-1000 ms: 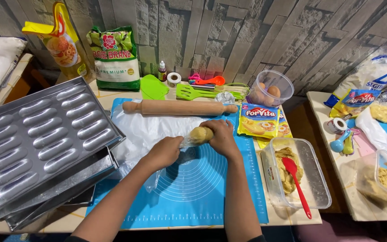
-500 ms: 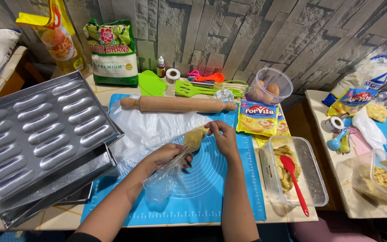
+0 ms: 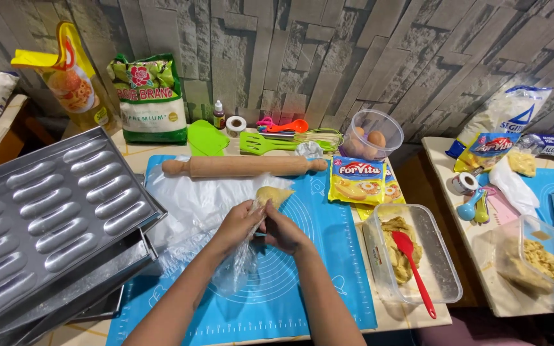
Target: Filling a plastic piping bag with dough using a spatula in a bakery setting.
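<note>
Both hands are working over the blue mat (image 3: 302, 282) that is lying on the table (image 3: 136, 154). The left hand (image 3: 238, 225) is clenching a clear plastic bag (image 3: 235, 266), its grip closing on the gathered plastic so that the bag is bunching and crinkling below the fingers. The right hand (image 3: 283, 232) is pressing against the left, its grip pinching the same plastic just under the lump of dough (image 3: 274, 194). The dough is pale yellow and rounded, is sitting inside the upper end of the bag, and is poking out above the hands, over the mat's middle. A sheet of clear plastic (image 3: 193, 198) is spreading across the mat's left part. A wooden rolling pin (image 3: 242, 166) is lying along the mat's far edge. Left of the mat, ridged metal baking trays (image 3: 46, 211) are stacking up. Right of the mat, a clear tub (image 3: 440, 269) is holding more yellow dough and a red spatula (image 3: 411, 263). Beyond the mat's far right corner, a clear bowl of eggs (image 3: 370, 134) is standing.
</note>
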